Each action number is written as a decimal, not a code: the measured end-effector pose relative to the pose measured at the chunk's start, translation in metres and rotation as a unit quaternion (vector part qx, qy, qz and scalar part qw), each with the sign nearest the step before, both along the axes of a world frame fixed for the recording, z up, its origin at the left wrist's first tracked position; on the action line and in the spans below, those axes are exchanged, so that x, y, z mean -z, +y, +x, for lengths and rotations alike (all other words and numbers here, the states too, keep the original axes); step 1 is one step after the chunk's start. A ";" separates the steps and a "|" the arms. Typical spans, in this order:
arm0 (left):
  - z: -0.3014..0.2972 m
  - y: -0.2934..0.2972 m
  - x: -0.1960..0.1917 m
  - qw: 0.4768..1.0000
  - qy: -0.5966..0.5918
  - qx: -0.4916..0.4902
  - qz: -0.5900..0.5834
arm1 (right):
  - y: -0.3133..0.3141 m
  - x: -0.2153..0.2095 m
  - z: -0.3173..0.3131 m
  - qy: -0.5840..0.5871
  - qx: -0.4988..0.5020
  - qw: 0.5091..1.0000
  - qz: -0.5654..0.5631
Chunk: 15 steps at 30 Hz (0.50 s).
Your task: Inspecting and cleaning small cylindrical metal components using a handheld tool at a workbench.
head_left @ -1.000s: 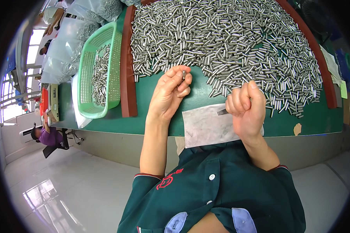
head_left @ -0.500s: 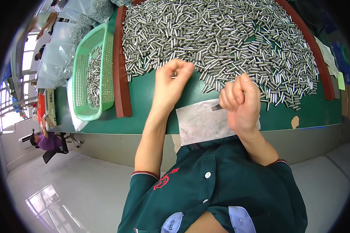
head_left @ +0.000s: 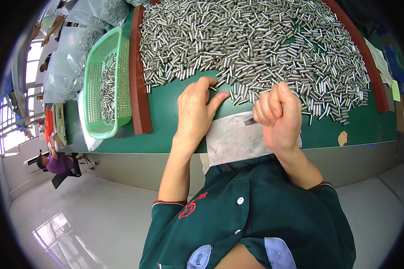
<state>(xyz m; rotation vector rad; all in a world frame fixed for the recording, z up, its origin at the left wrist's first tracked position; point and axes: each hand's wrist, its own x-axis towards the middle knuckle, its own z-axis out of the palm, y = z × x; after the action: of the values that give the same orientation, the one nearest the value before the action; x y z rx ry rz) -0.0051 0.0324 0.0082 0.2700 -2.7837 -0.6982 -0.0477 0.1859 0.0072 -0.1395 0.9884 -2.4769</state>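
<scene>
Many short, shiny metal pins (head_left: 238, 40) lie in a broad heap on the green tabletop (head_left: 164, 105). At the heap's near edge is my left hand (head_left: 194, 105), its thumb and fingers apart. Its fingertips reach a few loose pins. My right hand (head_left: 278, 114) is a closed fist, thumb uppermost, above a stained white cloth (head_left: 229, 141) at the table's front edge. What the fist holds is hidden. A flat grey strip (head_left: 250, 121) shows beside its lower fingers; I cannot tell whether it is gripped or lies on the cloth.
A green plastic basket (head_left: 124, 96) with pins stands left of a red-brown rail (head_left: 140, 103). Another rail (head_left: 372, 74) bounds the heap on the right. Clear bags of parts (head_left: 65, 62) are stacked at far left, beyond which a person in purple (head_left: 58, 164) sits.
My left hand has gone from a closed pinch to spread thumb and fingers, turning palm down at the pins. My right fist has stayed nearly still.
</scene>
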 end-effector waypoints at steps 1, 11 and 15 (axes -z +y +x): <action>0.001 0.000 -0.002 1.000 -0.017 0.010 0.013 | 0.000 0.001 0.000 -0.002 0.001 1.000 0.002; 0.010 -0.010 0.002 0.999 0.008 0.032 -0.011 | 0.000 0.000 0.001 0.004 0.001 1.000 -0.002; 0.012 -0.010 0.002 1.000 0.006 0.017 -0.025 | 0.000 0.000 0.001 0.000 0.003 1.000 -0.001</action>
<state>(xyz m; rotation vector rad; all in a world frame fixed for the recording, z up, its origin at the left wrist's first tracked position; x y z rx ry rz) 0.0066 0.0220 0.0062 0.2097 -2.7956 -0.6351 -0.0469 0.1858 0.0073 -0.1382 0.9878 -2.4846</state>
